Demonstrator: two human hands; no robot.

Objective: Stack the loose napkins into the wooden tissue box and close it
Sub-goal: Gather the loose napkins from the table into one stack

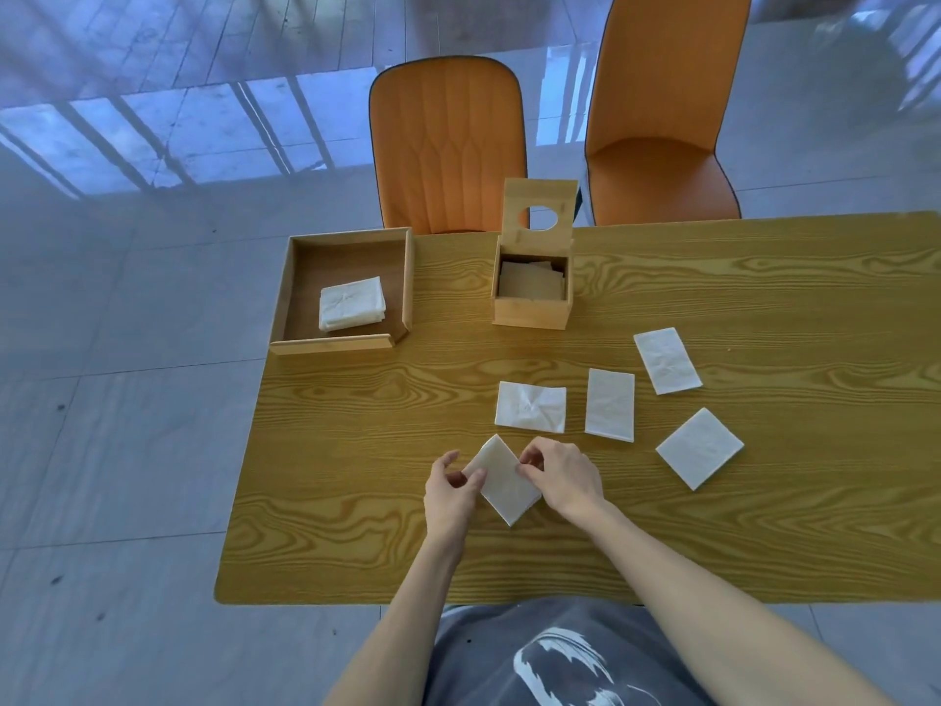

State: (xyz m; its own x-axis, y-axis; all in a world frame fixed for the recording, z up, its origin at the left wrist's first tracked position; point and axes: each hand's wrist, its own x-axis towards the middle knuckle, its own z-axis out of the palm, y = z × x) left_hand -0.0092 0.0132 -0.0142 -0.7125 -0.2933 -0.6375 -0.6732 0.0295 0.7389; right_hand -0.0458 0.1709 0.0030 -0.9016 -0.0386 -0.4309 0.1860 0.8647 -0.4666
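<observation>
A white folded napkin [504, 482] lies diamond-wise on the table near me. My left hand [450, 494] pinches its left corner and my right hand [562, 480] pinches its right corner. Several more loose napkins lie beyond: one [530, 406] just past my hands, one [610, 405] to its right, one [667, 360] further right, and one [699, 447] at the right. The wooden tissue box [530, 312] stands at the back middle with its holed lid [540, 202] raised upright. Napkins lie inside it.
A shallow wooden tray [285, 293] at the back left holds a stack of folded napkins [351, 303]. Two orange chairs [448, 145] [662, 119] stand behind the wooden table [356, 476]. The table's near edge runs just in front of my body.
</observation>
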